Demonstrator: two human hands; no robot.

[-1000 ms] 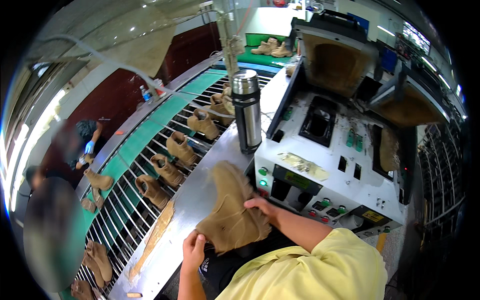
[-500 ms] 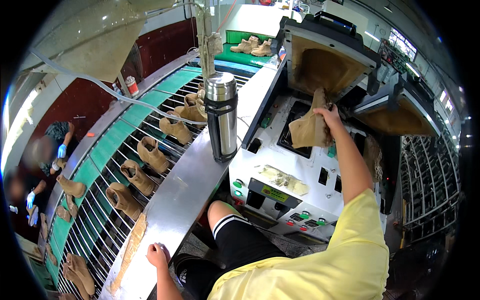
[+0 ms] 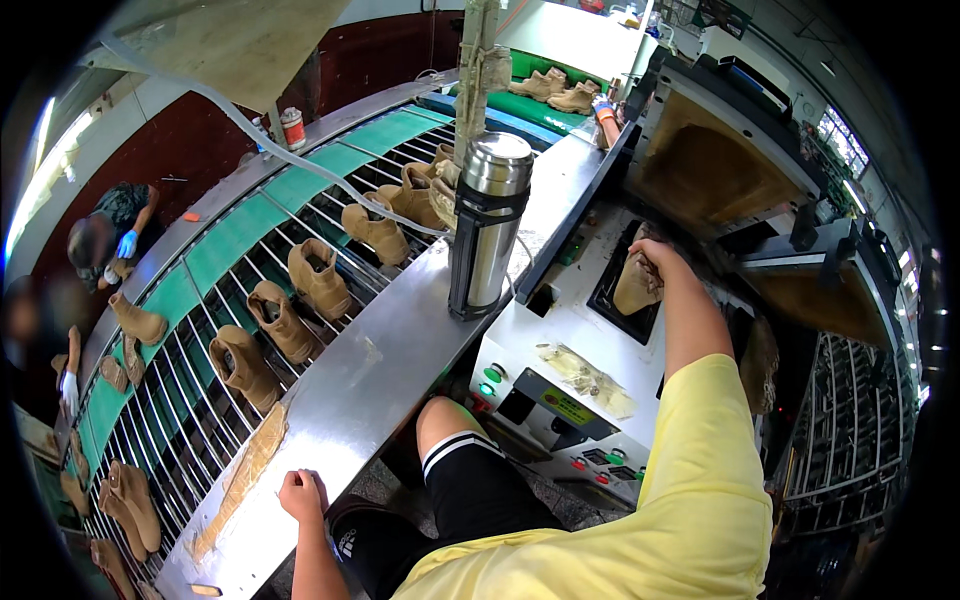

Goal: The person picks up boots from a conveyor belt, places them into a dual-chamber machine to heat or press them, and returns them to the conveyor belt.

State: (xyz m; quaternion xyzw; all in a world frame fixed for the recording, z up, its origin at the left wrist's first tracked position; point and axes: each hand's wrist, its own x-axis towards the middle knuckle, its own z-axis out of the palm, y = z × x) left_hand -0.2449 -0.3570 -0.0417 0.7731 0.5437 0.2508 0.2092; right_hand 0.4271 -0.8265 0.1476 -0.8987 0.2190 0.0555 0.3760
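Steel flask upright on metal surface, w/ black strap round it. Tan boots in rows on green roller conveyor at left. Small can on far rail. Two more boots on green mat at top. Another person w/ blue glove beyond conveyor.

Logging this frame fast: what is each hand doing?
Left hand: closed, resting on the steel ledge.
Right hand: gripping the tan boot.
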